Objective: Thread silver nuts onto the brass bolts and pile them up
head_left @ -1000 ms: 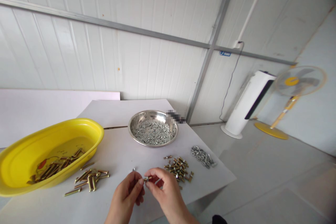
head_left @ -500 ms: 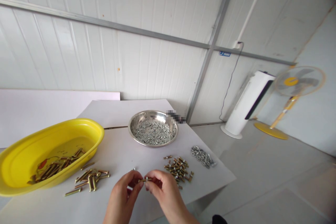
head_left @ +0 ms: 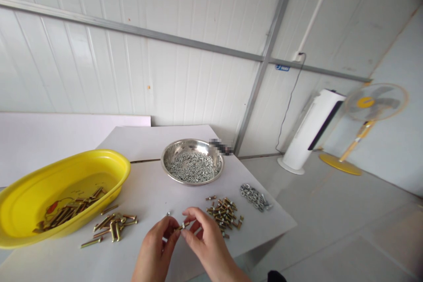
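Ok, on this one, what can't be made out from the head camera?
Head view only:
- Bolt between the left hand and right hand: fingers hide part of it, so any nut on it is unclear.
- Patch behind the steel bowl: pixelated, unidentifiable.
- Dark object: cut off by the bottom edge.
- Yellow tub: cut off by the left edge.

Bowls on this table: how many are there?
2: a yellow plastic bowl at the left, holding bolts, and a steel bowl at the middle of the far side.
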`<state>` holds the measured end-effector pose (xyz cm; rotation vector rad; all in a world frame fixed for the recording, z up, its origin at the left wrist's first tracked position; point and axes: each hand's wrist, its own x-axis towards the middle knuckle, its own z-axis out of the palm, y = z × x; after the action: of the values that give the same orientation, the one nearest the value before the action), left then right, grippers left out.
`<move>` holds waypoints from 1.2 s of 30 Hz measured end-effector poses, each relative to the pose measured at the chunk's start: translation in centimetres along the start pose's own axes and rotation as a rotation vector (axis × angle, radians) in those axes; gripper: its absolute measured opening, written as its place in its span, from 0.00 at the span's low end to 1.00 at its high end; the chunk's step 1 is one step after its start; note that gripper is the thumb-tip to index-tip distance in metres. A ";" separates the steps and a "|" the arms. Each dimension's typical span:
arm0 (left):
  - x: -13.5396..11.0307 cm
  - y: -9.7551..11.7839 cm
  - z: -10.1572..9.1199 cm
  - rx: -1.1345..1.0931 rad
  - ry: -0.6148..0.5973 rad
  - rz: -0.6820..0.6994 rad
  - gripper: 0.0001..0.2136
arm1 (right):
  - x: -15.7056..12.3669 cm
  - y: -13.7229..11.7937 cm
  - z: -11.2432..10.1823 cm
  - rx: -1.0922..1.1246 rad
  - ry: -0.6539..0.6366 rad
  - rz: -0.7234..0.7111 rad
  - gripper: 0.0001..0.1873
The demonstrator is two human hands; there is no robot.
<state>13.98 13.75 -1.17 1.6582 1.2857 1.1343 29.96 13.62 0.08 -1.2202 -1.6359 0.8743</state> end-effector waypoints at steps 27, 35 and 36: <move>-0.6 -0.5 0.3 0.136 0.062 0.179 0.15 | 0.4 0.6 -1.7 -0.073 -0.108 0.063 0.21; -0.3 -1.1 0.2 0.046 0.168 0.061 0.09 | 2.5 3.2 -5.4 -0.295 0.142 0.023 0.13; -0.3 -1.1 0.2 0.047 0.155 0.062 0.08 | 2.7 3.6 -5.6 -0.321 0.159 0.018 0.11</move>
<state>13.76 13.73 -2.32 1.6818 1.3747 1.3005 36.11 17.38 -0.52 -1.4849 -1.6793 0.5209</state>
